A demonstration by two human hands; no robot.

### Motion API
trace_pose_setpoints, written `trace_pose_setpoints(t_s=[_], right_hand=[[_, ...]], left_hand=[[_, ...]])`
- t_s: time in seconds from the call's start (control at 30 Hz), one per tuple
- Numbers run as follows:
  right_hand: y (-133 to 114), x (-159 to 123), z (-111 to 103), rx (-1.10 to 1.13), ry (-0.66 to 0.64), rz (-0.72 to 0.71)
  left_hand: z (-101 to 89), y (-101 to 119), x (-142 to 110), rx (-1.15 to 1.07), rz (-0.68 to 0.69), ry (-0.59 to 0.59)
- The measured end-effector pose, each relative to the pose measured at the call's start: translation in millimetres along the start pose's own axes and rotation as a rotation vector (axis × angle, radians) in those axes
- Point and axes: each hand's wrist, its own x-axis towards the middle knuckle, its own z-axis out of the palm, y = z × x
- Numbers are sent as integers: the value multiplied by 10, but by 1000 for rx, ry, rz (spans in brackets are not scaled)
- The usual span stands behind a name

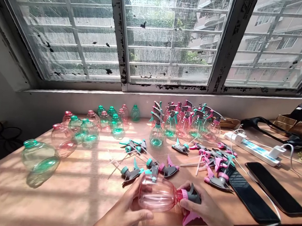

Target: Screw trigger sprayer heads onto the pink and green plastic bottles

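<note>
Left hand [128,204] cups a pink bottle [157,196] by its base, right hand [206,205] grips its spray head [194,197]; sideways between them, I judge it light, slick, best held near the collar [183,195].

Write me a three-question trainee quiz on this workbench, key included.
1. Which hand grips the spray head of the held pink bottle?
2. True or false: both phones lie to the left of the held bottle.
3. Fill the gap: as the picture shows it, the bottles without spray heads stand to the ____ of the bottles with fitted spray heads.

Key:
1. The right hand.
2. False.
3. Left.
</note>
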Motion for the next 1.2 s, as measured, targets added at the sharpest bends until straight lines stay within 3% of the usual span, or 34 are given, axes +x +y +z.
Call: trace_pose_setpoints(t_s=[0.2, 0.37, 0.57, 0.93, 1.2], right_hand=[[30, -19, 6, -19, 17, -39], [65, -32, 3, -35, 32, -77], [66, -10, 0, -47, 43, -79], [34, 18, -2, 15, 21, -54], [-11, -1, 6, 29, 24, -24]], left_hand=[[21, 89, -17, -63, 6, -67], [-17, 37, -39, -94, -1, -119], [-44, 50, -51, -35, -57, -62], [-49, -21, -41, -4, 12, -96], [-48, 77, -67, 64, -32, -45]])
